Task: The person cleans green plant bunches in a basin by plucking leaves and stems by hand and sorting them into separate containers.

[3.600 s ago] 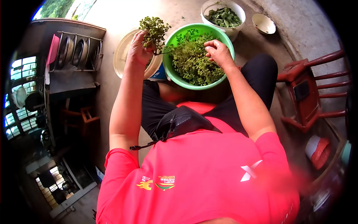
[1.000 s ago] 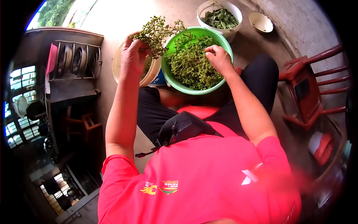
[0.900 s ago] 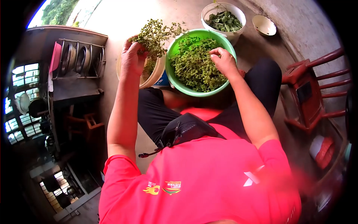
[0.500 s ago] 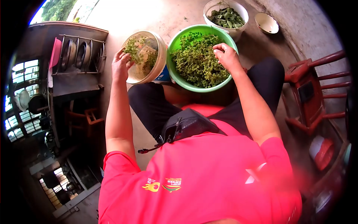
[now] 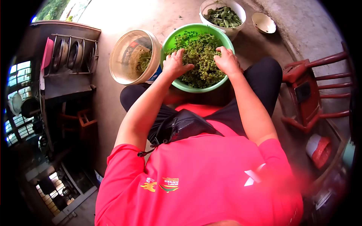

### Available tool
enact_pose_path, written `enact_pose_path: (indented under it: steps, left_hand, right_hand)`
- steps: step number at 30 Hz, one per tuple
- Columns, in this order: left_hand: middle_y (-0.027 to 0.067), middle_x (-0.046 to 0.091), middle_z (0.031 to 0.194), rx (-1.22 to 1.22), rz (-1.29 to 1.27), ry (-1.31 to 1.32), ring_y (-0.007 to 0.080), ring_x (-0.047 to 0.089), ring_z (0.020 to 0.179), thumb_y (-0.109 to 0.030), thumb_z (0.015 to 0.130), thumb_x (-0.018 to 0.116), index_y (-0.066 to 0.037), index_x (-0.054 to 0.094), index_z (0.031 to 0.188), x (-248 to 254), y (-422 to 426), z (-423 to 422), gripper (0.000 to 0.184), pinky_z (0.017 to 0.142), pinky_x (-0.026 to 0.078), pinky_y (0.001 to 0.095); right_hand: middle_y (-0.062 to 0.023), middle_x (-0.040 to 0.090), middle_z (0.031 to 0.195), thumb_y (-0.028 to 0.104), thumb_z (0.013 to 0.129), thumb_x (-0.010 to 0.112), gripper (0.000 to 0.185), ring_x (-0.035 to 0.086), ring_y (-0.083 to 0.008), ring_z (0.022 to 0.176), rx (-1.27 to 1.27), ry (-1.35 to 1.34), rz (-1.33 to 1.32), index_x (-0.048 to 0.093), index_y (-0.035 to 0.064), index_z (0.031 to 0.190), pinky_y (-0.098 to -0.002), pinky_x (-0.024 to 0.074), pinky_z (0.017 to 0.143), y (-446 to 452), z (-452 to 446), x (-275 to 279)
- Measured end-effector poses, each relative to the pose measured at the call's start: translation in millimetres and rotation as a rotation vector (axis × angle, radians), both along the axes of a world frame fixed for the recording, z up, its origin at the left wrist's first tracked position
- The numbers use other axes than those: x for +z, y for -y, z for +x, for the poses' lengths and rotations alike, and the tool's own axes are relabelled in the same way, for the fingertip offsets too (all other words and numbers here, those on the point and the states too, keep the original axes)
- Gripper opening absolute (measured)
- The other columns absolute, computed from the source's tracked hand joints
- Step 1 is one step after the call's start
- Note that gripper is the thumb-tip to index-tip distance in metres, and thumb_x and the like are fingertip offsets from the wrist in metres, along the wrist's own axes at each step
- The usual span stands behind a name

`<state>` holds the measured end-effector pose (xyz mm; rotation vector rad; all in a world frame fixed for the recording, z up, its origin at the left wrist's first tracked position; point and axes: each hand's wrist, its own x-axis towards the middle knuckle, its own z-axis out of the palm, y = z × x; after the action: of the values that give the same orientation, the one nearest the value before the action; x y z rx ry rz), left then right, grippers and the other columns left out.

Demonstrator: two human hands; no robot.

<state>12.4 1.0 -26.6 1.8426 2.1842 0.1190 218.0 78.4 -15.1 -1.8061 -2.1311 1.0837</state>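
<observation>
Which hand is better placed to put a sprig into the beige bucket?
Probably the left hand: it is at the sprigs, nearer the beige bucket; the right hand is across the green basin.

Left hand [image 5: 176,66] now over green basin [image 5: 199,90]

- You have strong daylight coming in above and left of the green basin [image 5: 200,90], bleaching the floor [image 5: 139,15] there nearly white
- Left of the basin, the space under the shelf [image 5: 68,86] sinks into deep shadow, while the window panes [image 5: 23,77] glare
- Inside the basin, you get the sprigs [image 5: 203,56] brightly lit and fairly clear
- Below and right of it, a soft pink haze blurs your shirt [image 5: 211,165]
- Right of it, fisheye distortion bends the chair [image 5: 307,109]
</observation>
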Motion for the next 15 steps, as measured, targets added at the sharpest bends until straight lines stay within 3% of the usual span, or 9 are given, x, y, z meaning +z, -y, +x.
enact_pose_path:
  steps: [1, 3, 7, 10, 12, 13, 15]
  left_hand:
    - [0.0154, 0.053, 0.122, 0.109, -0.058, 0.064, 0.0348, 0.051, 0.108, -0.046, 0.067, 0.072, -0.009, 0.042, 0.129, -4, -2, 3, 0.079, 0.094, 0.040, 0.0410]
    - [0.0145, 0.050, 0.126, 0.027, -0.051, 0.062, 0.0349, 0.049, 0.111, -0.056, 0.063, 0.072, -0.010, 0.036, 0.133, 2, -1, 19, 0.091, 0.095, 0.039, 0.0432]
    - [0.0125, 0.052, 0.118, -0.047, -0.119, -0.082, 0.0333, 0.049, 0.111, -0.062, 0.055, 0.073, -0.019, 0.025, 0.140, 17, 5, 48, 0.107, 0.090, 0.038, 0.0509]
    - [0.0113, 0.055, 0.114, -0.097, -0.100, -0.117, 0.0322, 0.050, 0.109, -0.058, 0.055, 0.074, -0.021, 0.033, 0.136, 11, 2, 54, 0.098, 0.088, 0.038, 0.0521]
    - [0.0095, 0.057, 0.109, -0.089, -0.303, -0.205, 0.0309, 0.052, 0.107, -0.048, 0.059, 0.075, -0.023, 0.044, 0.126, 10, -8, 55, 0.078, 0.086, 0.038, 0.0522]
    - [0.0092, 0.061, 0.104, -0.025, -0.252, -0.161, 0.0287, 0.056, 0.102, -0.037, 0.063, 0.073, -0.020, 0.054, 0.111, 8, -9, 53, 0.055, 0.084, 0.039, 0.0514]
    - [0.0106, 0.064, 0.095, 0.090, -0.286, -0.026, 0.0270, 0.060, 0.095, -0.032, 0.065, 0.071, -0.017, 0.057, 0.106, 13, -14, 44, 0.046, 0.081, 0.040, 0.0488]
  right_hand:
    - [-0.0118, 0.050, 0.125, 0.024, 0.077, 0.049, 0.043, 0.050, -0.0315, 0.114, 0.021, 0.035, -0.053, 0.051, 0.0164, 0.120, -0.0409, 0.0409, 0.094, 2, 1, 3]
    - [-0.0193, 0.050, 0.125, 0.020, 0.076, 0.047, 0.054, 0.049, -0.0354, 0.115, 0.105, 0.065, -0.170, 0.044, 0.0104, 0.129, -0.0421, 0.0384, 0.097, -4, -5, -34]
    - [-0.0210, 0.058, 0.113, 0.017, 0.077, 0.047, 0.046, 0.054, -0.0344, 0.108, 0.111, -0.175, -0.156, 0.051, 0.0044, 0.121, -0.0394, 0.0405, 0.095, -2, -13, -56]
    - [-0.0198, 0.062, 0.105, 0.014, 0.077, 0.048, 0.038, 0.058, -0.0320, 0.100, 0.123, -0.367, -0.248, 0.057, 0.0029, 0.113, -0.0367, 0.0446, 0.089, -1, -17, -60]
    - [-0.0165, 0.065, 0.097, 0.014, 0.077, 0.053, 0.033, 0.064, -0.0266, 0.085, 0.123, -0.475, -0.343, 0.061, 0.0035, 0.107, -0.0325, 0.0488, 0.079, 0, -16, -51]
    - [-0.0165, 0.065, 0.097, 0.014, 0.077, 0.053, 0.033, 0.064, -0.0266, 0.085, 0.118, -0.473, -0.338, 0.061, 0.0035, 0.107, -0.0325, 0.0488, 0.079, -1, -13, -44]
    - [-0.0131, 0.066, 0.094, 0.014, 0.078, 0.055, 0.031, 0.065, -0.0209, 0.075, -0.025, -0.587, -0.339, 0.062, 0.0038, 0.106, -0.0318, 0.0512, 0.071, -3, -8, -31]
